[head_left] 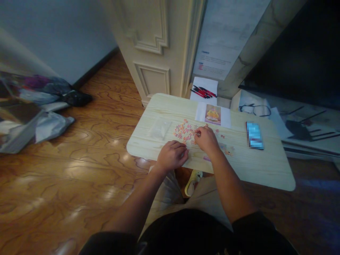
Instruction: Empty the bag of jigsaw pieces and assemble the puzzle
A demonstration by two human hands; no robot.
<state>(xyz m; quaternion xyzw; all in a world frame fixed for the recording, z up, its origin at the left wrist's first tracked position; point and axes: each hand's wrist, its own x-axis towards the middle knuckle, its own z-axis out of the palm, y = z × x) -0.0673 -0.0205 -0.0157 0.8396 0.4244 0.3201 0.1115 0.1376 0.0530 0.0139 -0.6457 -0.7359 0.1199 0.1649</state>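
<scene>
This looks like a room in a home. It has a shiny wood floor [114,117], a cream panel [154,81] with fancy edges, a big dark screen [297,53], a small table [273,166] and a yellow slipper [196,174] below it.

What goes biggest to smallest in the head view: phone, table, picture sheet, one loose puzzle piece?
1. Table
2. Picture sheet
3. Phone
4. Loose puzzle piece

That's just how big they look here.

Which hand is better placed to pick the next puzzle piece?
Probably the right hand: its fingers are at the pieces, while the left hand sits by the near edge of the table.
</scene>
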